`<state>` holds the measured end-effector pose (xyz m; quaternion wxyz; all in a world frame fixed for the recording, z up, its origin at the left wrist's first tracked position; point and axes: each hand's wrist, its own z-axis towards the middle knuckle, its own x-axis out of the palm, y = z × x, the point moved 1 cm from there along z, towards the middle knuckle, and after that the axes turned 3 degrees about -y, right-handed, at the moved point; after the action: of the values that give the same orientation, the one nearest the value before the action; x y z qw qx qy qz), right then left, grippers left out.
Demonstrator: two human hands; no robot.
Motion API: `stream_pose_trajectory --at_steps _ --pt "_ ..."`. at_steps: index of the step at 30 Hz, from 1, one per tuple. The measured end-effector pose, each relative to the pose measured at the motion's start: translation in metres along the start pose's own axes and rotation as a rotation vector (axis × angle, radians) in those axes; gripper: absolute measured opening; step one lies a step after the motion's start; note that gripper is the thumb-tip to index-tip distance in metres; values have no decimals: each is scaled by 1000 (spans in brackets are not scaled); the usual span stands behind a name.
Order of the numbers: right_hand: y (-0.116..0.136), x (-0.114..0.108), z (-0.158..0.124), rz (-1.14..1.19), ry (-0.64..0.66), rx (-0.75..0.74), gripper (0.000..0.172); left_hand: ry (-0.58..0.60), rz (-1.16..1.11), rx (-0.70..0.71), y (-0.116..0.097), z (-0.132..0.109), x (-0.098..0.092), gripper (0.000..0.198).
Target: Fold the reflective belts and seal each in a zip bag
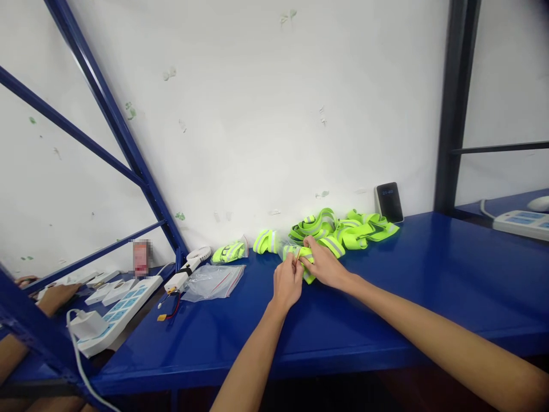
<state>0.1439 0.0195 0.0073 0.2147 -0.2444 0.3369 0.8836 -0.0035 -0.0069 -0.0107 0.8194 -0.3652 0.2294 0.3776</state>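
Observation:
Both my hands meet over a neon-yellow reflective band in a clear bag (295, 252) on the blue bench (386, 297). My left hand (287, 281) is closed, pinching the near edge of the bag. My right hand (323, 263) grips the band and bag from the right, fingers curled. Just behind lies a heap of loose yellow reflective bands (343, 229). A rolled band (266, 240) and a bagged band (230, 252) sit to the left.
An empty clear zip bag (213, 281) lies left of my hands, beside a small white fan (189, 269) with a red wire. Power strips (124, 306) sit further left, where another person's hand (55, 296) rests. A dark phone (389, 202) leans on the wall.

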Motion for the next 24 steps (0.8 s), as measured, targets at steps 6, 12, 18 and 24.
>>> stream_pose_trajectory --at_steps 6,12,18,24 --pt "8 -2 -13 153 66 -100 28 -85 49 -116 12 0 1 16" --pt "-2 3 -17 263 101 -159 43 -51 119 -117 19 0 -6 21" --pt "-9 4 -18 91 79 -227 55 71 258 25 16 0 -10 23" --pt "-6 6 -11 -50 22 -148 54 93 193 77 9 0 -6 24"
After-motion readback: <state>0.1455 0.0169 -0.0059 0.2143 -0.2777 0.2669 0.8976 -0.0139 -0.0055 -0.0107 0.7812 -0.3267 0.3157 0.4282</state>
